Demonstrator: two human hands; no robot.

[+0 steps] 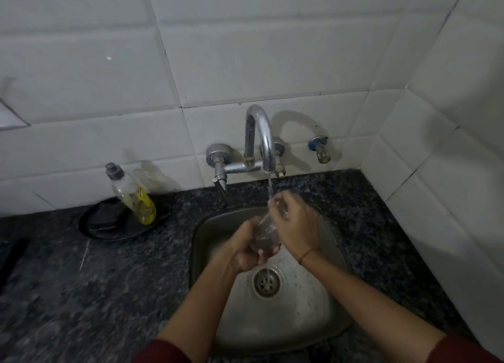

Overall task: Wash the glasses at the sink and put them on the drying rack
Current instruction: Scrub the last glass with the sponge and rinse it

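Observation:
A clear drinking glass is held tilted over the steel sink, under a thin stream of water from the chrome tap. My left hand grips the glass around its base from below. My right hand is at its rim, the fingers curled over and partly into the mouth. Much of the glass is hidden by both hands. No drying rack is in view.
A dish soap bottle with yellow liquid leans on a black round tray at the left on the dark granite counter. The drain lies below my hands. White tiled walls close in behind and at the right.

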